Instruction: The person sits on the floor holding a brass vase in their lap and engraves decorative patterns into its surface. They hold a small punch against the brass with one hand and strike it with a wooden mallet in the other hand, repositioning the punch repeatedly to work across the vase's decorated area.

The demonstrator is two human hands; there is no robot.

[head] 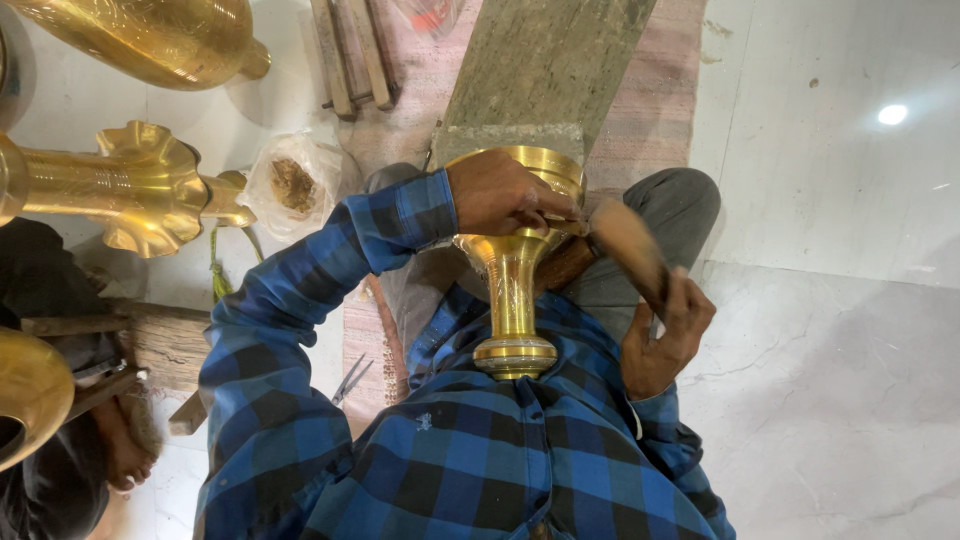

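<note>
Slippage looks the main risk: left hand (505, 195) grips the polished flared brass vase (513, 270) at its rim while right hand (665, 325) clasps a brown wooden mallet (625, 245); a glancing blow could dent it.

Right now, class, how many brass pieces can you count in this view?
4: the brass stand under the left hand, a vessel top left, a fluted piece at left, a rounded one lower left; more may be out of frame.

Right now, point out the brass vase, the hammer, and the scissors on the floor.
brass vase (512, 300): head view, on its narrow stem.
hammer (625, 245): head view, on its blurred wooden shaft.
scissors (350, 380): head view, on the blades.
</note>
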